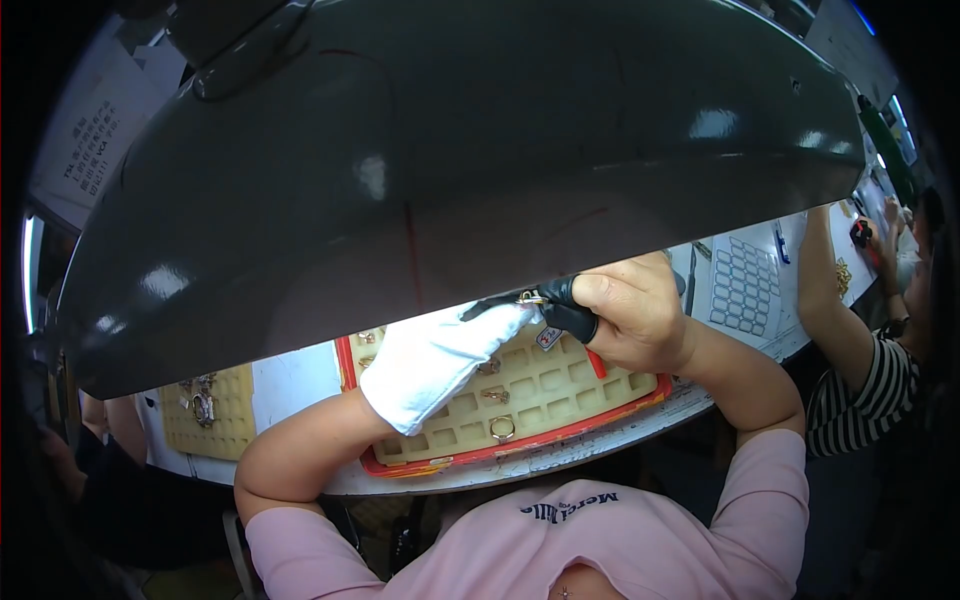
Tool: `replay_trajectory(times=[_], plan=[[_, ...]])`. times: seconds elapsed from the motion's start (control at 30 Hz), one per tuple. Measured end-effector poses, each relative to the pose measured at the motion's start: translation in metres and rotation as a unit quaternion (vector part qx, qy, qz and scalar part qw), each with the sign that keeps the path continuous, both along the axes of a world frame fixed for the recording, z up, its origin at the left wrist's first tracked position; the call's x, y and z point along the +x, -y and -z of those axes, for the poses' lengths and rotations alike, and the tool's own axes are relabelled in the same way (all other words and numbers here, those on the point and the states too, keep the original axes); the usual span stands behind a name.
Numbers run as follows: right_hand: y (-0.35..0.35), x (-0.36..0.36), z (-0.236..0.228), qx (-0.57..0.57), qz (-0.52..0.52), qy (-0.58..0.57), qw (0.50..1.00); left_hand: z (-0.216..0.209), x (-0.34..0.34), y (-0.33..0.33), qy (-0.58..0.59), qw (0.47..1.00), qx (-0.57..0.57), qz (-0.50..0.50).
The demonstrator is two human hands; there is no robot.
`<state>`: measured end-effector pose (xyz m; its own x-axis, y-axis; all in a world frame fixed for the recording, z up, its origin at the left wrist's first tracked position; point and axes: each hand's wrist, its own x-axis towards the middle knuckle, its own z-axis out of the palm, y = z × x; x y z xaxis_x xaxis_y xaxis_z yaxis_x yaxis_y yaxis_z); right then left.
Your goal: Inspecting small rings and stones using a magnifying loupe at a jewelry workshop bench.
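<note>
In the head camera's view, the tray [521, 457] has a red rim and a cream pad with lots of square holes. A small gold ring [533, 299] is up over the far part of the tray. The right hand [637, 315], with black covers [572, 318] on its thumb and finger, is over the tray's right side, its tips clamped on the ring. The left hand [425, 365], in a white glove, is over the tray's left side. Its fingertips touch the ring, but I can't tell how tightly they close. A little tag [549, 337] hangs over the tray, near the right hand. More rings [501, 429] sit in the tray. Left of the tray is a cream board [235, 420] with shiny jewels [203, 408]. Right of it is a pale grid [744, 288]. A big dark cover [480, 170] hides what is past the tray.
</note>
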<state>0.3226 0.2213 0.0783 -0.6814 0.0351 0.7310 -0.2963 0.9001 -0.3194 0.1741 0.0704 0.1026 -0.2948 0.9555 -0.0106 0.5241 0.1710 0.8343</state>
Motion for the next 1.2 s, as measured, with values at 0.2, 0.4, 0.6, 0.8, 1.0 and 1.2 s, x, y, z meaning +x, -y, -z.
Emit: replay_trajectory(times=[0.2,0.4,0.6,0.8,1.0,1.2], plan=[[0.003,0.000,-0.004,0.006,0.026,0.003,1.000,0.014,-0.004,0.006,-0.201,0.974,0.096,0.047],[0.004,0.002,-0.009,0.094,0.035,-0.037,0.994,0.015,-0.003,0.005,-0.263,0.957,0.112,0.058],[0.003,0.003,-0.008,0.044,0.014,-0.038,0.998,-0.003,0.005,-0.002,-0.012,1.000,-0.012,-0.019],[0.003,0.003,-0.007,0.053,0.002,-0.046,0.998,0.009,0.000,0.001,-0.098,0.991,0.087,0.032],[0.003,0.005,-0.008,0.049,0.020,-0.028,0.998,0.010,0.000,0.003,-0.060,0.995,0.086,0.010],[0.002,0.005,-0.006,0.027,0.016,-0.023,0.999,0.007,0.001,0.003,-0.135,0.979,0.148,0.032]])
